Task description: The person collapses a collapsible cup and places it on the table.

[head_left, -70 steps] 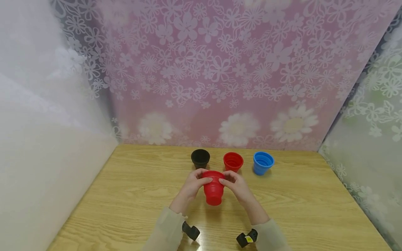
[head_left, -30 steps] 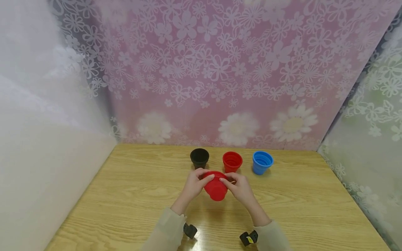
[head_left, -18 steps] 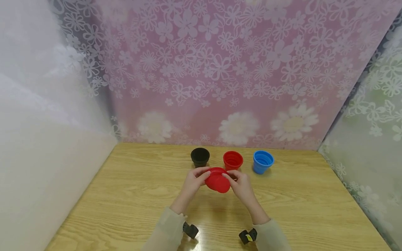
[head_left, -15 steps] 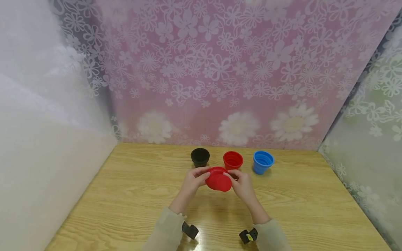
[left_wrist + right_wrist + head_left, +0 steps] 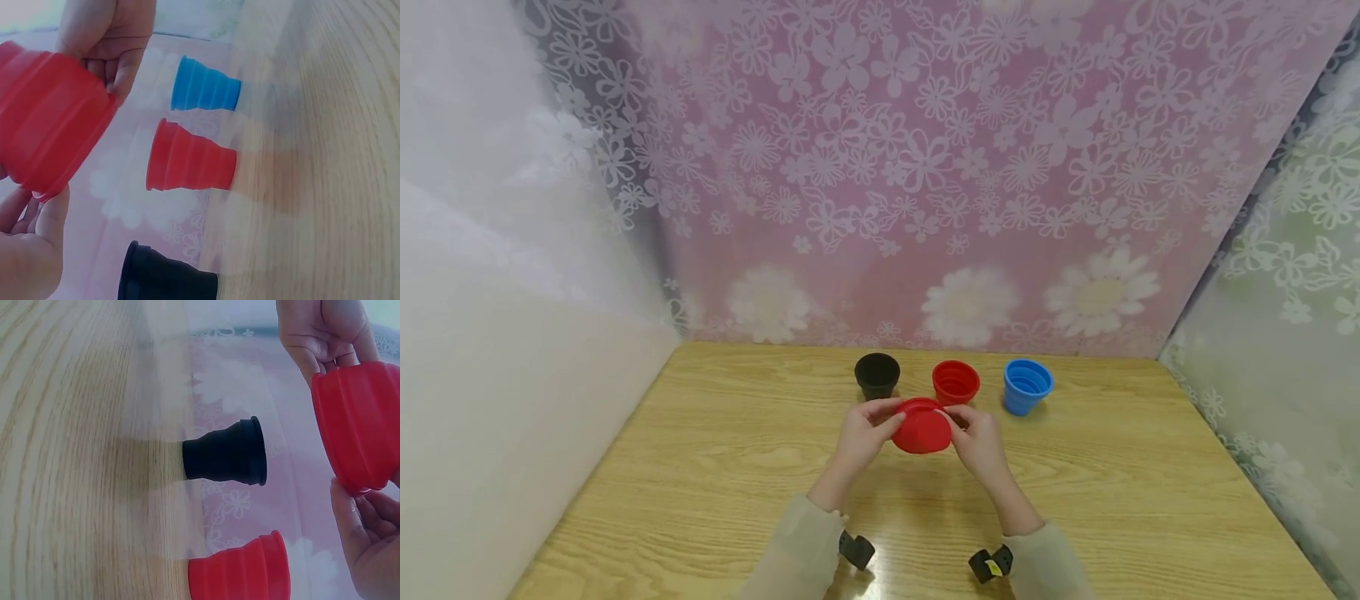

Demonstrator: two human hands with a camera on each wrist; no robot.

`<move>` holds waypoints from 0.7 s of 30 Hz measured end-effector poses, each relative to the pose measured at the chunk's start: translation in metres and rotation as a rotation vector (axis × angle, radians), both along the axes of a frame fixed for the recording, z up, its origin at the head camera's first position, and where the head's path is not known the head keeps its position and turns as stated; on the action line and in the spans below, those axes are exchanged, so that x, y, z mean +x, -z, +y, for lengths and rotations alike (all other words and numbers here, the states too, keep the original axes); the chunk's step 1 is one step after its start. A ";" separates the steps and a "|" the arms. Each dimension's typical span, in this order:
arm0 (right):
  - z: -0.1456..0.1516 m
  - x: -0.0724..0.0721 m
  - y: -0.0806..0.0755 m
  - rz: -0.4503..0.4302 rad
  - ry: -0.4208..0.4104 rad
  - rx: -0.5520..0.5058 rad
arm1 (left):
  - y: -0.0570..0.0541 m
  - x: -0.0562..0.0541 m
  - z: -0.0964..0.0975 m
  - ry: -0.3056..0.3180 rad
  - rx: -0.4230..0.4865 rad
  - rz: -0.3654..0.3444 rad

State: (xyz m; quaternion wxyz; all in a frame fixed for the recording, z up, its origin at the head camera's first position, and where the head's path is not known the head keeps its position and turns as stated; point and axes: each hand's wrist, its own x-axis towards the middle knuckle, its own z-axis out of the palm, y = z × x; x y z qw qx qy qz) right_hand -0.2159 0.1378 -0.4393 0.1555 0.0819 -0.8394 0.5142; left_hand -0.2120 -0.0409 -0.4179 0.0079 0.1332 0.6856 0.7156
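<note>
While holding near red cup [image 5: 922,429] above table [image 5: 737,467], pinching its rim with left hand [image 5: 859,433] at one side and right hand [image 5: 978,438] at other, thumbs on near face. Hanging midway between both hands, so being about equally close to each. Leaning on tilted axis, not upright: pointing base to near side, mouth to far side and downward. Floating in front of black cup [image 5: 877,373] and rear red cup [image 5: 956,382], touching neither.

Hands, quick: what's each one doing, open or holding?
Left hand: holding the raised red cup near its rim.
Right hand: holding the raised red cup too, opposite side.
</note>
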 end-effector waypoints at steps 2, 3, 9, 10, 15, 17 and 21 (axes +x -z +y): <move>-0.001 0.001 -0.001 -0.030 0.002 -0.028 | 0.001 0.000 0.002 -0.021 -0.031 0.052; -0.001 0.001 -0.001 -0.047 -0.001 -0.046 | 0.001 0.000 0.003 -0.028 -0.037 0.074; 0.000 0.003 -0.003 -0.197 -0.063 -0.196 | 0.003 -0.001 0.005 -0.069 -0.035 0.128; 0.000 0.003 -0.002 -0.222 -0.092 -0.233 | 0.004 -0.001 0.005 -0.078 -0.033 0.134; 0.005 0.004 0.000 -0.319 -0.322 -0.374 | 0.005 -0.002 0.004 -0.144 -0.002 0.143; 0.006 0.005 0.001 -0.337 -0.399 -0.399 | 0.005 -0.002 0.003 -0.160 0.015 0.133; 0.007 0.007 0.000 -0.375 -0.474 -0.478 | 0.005 -0.003 0.002 -0.175 0.048 0.096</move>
